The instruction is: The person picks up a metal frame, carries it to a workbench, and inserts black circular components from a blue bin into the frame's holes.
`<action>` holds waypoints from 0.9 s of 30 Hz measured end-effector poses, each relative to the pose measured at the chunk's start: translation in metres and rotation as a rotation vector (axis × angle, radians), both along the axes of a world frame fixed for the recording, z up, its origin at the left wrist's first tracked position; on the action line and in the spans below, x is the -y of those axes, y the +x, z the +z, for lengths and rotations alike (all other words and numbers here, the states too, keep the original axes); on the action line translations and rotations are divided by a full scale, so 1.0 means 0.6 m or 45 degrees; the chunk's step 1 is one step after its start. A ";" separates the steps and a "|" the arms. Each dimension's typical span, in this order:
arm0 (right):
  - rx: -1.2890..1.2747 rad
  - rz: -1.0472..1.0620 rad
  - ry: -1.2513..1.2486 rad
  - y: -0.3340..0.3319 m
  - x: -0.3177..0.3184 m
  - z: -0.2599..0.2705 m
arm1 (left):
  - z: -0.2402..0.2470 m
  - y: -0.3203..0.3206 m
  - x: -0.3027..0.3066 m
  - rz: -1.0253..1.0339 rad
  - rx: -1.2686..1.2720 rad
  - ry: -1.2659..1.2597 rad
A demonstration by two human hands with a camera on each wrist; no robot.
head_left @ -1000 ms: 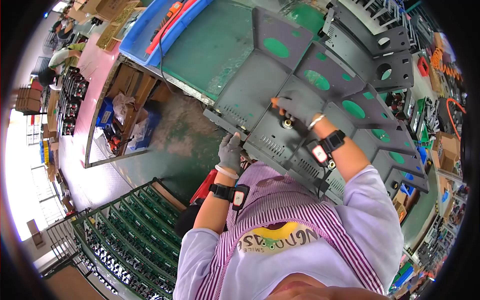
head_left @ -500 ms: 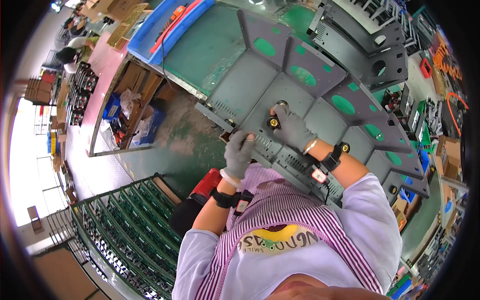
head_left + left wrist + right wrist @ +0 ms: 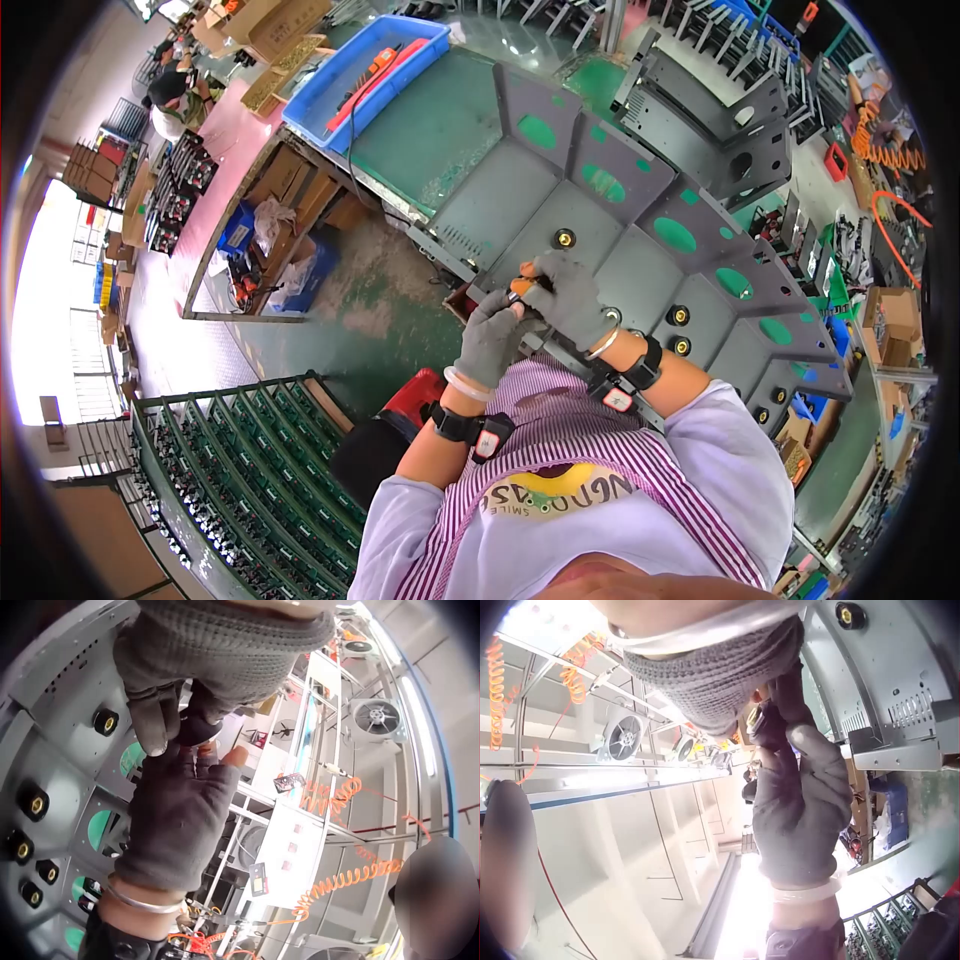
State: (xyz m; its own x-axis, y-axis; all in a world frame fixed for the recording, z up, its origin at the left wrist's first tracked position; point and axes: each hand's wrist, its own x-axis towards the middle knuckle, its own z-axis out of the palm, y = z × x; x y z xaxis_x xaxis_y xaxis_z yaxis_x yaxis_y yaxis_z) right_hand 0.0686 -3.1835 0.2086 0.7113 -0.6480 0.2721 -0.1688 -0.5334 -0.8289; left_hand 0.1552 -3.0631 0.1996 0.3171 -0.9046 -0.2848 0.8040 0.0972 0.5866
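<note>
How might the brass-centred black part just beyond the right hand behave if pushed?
If loose, the black part would probably slide on the smooth-looking grey panel. Its round outline suggests it could roll on edge; the brass-coloured centre hints at weight.

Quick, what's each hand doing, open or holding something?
Left hand: closed, holding a small black part.
Right hand: fingers at that part; whether it's gripping cannot be told.
</note>
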 end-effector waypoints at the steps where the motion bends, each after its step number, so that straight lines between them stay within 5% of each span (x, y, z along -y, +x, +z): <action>1: 0.007 0.039 -0.104 0.005 -0.004 0.003 | -0.001 0.002 -0.006 0.017 -0.079 -0.016; 8: -0.029 0.194 -0.459 0.028 -0.055 0.027 | -0.027 0.015 -0.042 0.099 -0.529 -0.016; 11: 0.196 0.425 -0.473 0.030 -0.044 0.019 | -0.009 0.020 -0.060 -0.021 -0.221 -0.100; 17: -0.334 0.018 0.560 -0.006 0.059 -0.094 | -0.009 0.039 -0.058 0.128 -0.214 -0.064; 21: -0.197 0.347 0.045 0.009 -0.003 -0.016 | -0.051 0.031 -0.039 0.060 -0.167 0.011; 27: -0.216 0.422 -0.205 0.000 -0.002 -0.033 | -0.061 0.023 -0.032 0.017 -0.282 -0.076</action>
